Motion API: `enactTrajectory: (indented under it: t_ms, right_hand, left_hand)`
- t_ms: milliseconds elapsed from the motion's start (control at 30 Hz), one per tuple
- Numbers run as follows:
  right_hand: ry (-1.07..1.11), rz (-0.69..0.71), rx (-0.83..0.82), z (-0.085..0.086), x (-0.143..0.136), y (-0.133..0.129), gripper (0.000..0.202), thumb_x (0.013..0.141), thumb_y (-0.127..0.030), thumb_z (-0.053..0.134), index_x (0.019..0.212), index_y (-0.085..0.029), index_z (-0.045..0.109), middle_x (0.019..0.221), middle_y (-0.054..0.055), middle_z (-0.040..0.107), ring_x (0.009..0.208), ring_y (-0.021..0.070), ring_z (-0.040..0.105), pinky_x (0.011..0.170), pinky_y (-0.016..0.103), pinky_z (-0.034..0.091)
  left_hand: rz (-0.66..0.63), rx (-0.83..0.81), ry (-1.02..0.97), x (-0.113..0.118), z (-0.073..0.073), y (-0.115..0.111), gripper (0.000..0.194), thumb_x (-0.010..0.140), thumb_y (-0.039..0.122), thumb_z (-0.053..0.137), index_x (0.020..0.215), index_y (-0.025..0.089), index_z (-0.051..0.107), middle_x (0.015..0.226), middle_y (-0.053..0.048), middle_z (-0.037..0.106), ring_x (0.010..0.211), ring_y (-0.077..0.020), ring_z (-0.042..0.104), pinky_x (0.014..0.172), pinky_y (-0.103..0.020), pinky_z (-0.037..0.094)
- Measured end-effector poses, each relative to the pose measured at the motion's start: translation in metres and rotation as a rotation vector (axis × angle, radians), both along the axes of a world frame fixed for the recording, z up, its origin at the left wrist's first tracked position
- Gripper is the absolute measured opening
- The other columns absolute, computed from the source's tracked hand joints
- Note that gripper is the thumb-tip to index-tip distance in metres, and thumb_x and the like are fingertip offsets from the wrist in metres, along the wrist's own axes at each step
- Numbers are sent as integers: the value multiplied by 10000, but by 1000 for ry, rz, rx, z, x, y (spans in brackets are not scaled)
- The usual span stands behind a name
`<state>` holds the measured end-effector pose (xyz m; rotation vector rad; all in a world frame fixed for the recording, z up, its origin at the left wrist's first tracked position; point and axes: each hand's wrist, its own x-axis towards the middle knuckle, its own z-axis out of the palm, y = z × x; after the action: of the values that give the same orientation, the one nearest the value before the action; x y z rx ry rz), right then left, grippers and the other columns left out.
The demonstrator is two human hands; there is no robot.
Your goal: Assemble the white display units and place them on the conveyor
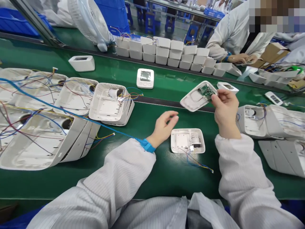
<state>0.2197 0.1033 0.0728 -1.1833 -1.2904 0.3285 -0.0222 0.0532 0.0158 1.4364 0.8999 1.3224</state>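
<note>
My right hand (226,111) grips the corner of a white cover (194,99), whose inner side with a green circuit board faces up. My left hand (165,127) hovers over the green bench with fingers apart and nothing in them; a blue strap with a cord circles that wrist. Between my hands, nearer to me, a white housing (181,141) lies open side up, showing a cylindrical part, and its coloured wires trail to a small connector on the bench.
Open white housings with wires (107,108) crowd the left; more stand at the right (254,124). A white device with a screen (145,78) lies ahead. Behind are stacked housings (162,55), a fan (91,22) and a person's hands at the upper right.
</note>
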Motion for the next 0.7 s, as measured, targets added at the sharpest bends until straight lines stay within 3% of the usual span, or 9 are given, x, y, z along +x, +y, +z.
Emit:
enactTrajectory:
  t_ms: [33,100,167,233,367,467,533,600,700]
  right_hand:
    - [-3,116,-56,10,-9,-14,280,773,-352,726,987,-230,593,905,40,678,839,197,692,755,375,591]
    - [-27,294,-148,27,-29,-41,276,742,-330,771,939,-234,603,931,38,698,858,194,699,763,357,596]
    - [-59,393,-201,35,-46,-64,238,764,-326,760,909,-226,600,955,37,712,889,194,702,775,350,597]
    - [-122,406,-225,35,-55,-80,186,822,-324,707,944,-222,610,987,38,718,920,192,700,787,344,592]
    - [-339,238,-260,27,-41,-108,220,876,-337,637,1061,-220,630,1105,61,703,968,198,683,772,326,569]
    - [-458,115,-453,21,-16,-141,238,942,-390,520,871,-198,643,926,65,723,852,191,676,724,320,533]
    - [-454,225,-727,17,-3,-167,262,924,-435,547,814,-202,595,796,44,712,741,178,663,666,306,513]
    - [-381,451,-966,12,3,-190,282,826,-446,688,902,-218,541,773,12,711,675,164,648,614,283,498]
    - [-237,668,-1010,11,1,-205,382,800,-387,729,1052,-239,484,775,-19,703,637,137,626,593,259,473]
  left_hand:
    - [-60,-77,-165,0,4,-2,451,890,567,544,1112,193,665,1166,-113,682,1080,-247,628,939,-413,494]
    - [-344,-273,-449,-1,13,-13,694,848,759,418,1197,199,632,1243,-139,656,1173,-315,602,960,-482,486]
    - [-698,-468,-573,-1,23,-29,882,774,870,338,1263,186,606,1293,-167,635,1231,-386,569,963,-543,478]
    - [-899,-601,-598,0,30,-44,884,753,861,416,1301,188,588,1331,-165,616,1241,-411,563,974,-561,472]
    - [-822,-698,-662,1,33,-54,641,816,639,572,1253,174,629,1255,-138,675,1174,-372,624,1003,-536,475]
    - [-708,-647,-657,-1,32,-43,609,759,557,614,1168,108,669,1186,-165,702,1161,-369,631,1059,-520,443]
    - [-634,-581,-650,-3,32,-35,608,734,538,611,1145,96,674,1195,-171,694,1157,-367,630,1075,-510,433]
    - [-580,-535,-641,-4,31,-30,599,751,535,575,1151,100,673,1233,-167,676,1097,-348,660,1043,-502,464]
    - [-546,-494,-598,-3,27,-28,568,769,500,561,1152,97,678,1198,-163,693,981,-306,701,956,-458,525]
